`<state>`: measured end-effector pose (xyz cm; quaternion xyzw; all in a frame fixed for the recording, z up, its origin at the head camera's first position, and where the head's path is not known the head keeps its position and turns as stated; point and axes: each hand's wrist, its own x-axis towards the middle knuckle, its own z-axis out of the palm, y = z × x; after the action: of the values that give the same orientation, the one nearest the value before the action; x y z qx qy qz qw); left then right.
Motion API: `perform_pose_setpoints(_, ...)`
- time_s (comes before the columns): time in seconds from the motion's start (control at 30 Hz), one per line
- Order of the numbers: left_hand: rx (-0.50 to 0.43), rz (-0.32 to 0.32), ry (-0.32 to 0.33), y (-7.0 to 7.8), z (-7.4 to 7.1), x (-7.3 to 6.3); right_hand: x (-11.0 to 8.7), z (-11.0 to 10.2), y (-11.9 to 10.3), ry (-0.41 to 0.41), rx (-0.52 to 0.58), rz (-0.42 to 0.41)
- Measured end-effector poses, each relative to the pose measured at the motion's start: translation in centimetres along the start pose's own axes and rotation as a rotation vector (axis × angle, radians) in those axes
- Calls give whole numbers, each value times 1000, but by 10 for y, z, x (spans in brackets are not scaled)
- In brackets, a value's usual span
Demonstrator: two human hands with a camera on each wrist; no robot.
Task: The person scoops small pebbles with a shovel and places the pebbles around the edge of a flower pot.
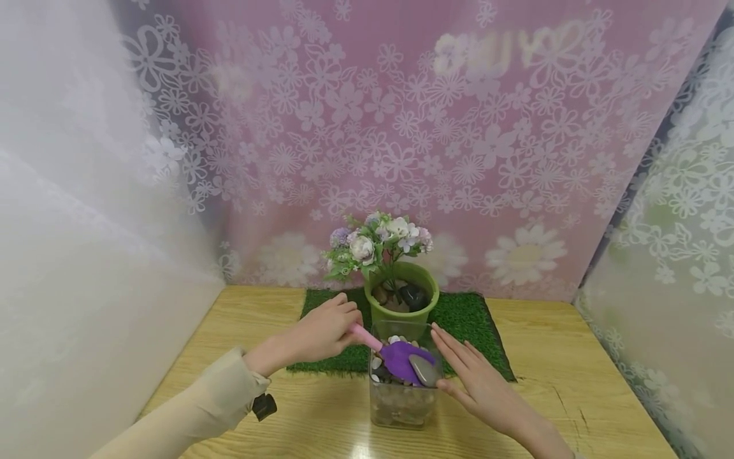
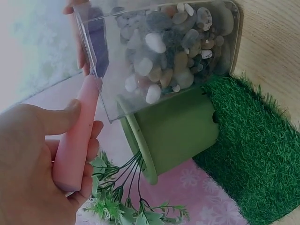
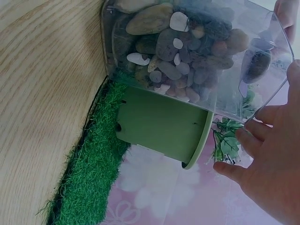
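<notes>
My left hand [image 1: 325,326] grips the pink handle [image 2: 77,133] of a small toy shovel, its fingers and thumb wrapped round it. The purple blade [image 1: 399,358] lies inside the top of a clear plastic container [image 1: 401,408], with a large grey stone [image 1: 424,371] on it. Many pebbles [image 2: 173,51] of white, brown and grey fill the lower part of the container. With fingers extended, my right hand [image 1: 478,382] touches the container's right rim; in the right wrist view this hand [image 3: 272,154] is beside the upper edge.
Just behind the container stands a green flowerpot [image 1: 401,306] holding dark stones and artificial flowers [image 1: 373,245]. It sits on a green turf mat [image 1: 467,331] on the wooden table [image 1: 258,408]. A pink floral curtain [image 1: 367,146] hangs at the back.
</notes>
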<state>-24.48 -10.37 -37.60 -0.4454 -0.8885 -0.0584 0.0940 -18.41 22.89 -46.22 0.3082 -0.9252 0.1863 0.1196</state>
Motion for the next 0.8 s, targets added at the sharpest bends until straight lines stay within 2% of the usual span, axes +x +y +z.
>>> perform_pose_setpoints(0.37, 70, -14, 40, 3, 3, -5, 0, 0, -1, -3, 4, 5)
perform_pose_setpoints(0.67, 117, 19, 127, 0, 9, -11, -1, -1, -2, 1, 0, 5)
perform_pose_setpoints(0.8, 111, 18, 135, -1, 10, -12, -1, -1, -2, 2, -4, 6)
